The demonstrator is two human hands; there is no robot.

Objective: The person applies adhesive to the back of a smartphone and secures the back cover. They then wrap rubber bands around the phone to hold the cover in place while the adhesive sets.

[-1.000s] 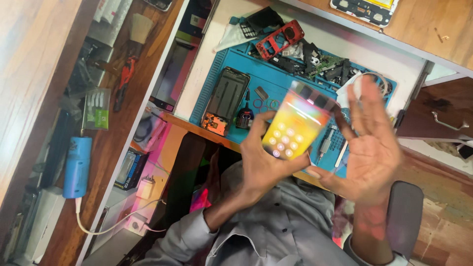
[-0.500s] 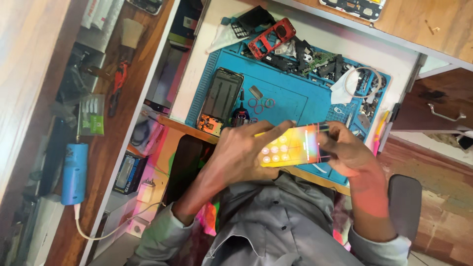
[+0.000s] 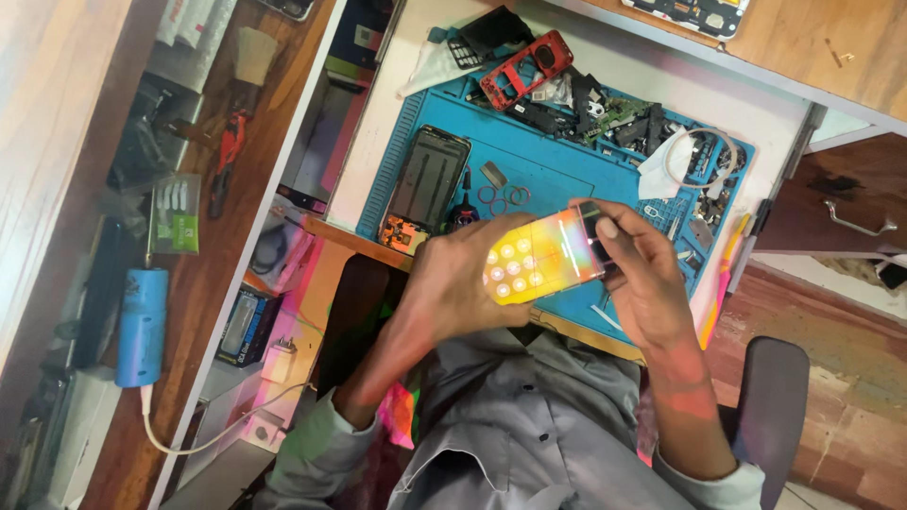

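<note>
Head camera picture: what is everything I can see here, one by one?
Lit phone: one, yellow-orange glowing screen, held in both hands above the mat.
Work mat: one, blue, on the white desk.
Dark phone: one, black, screen up, on the mat's left part.
Phone shell: one, red, at the mat's top edge.
Loose parts: many, black, along the mat's top.
Rings: three, small, mid-mat.
Cylinder: one, blue, white cable attached, on the wooden shelf at left.
Chair: one, grey, lower right.
Left hand: grips the lit phone.
Right hand: fingers at the phone's far end.
</note>
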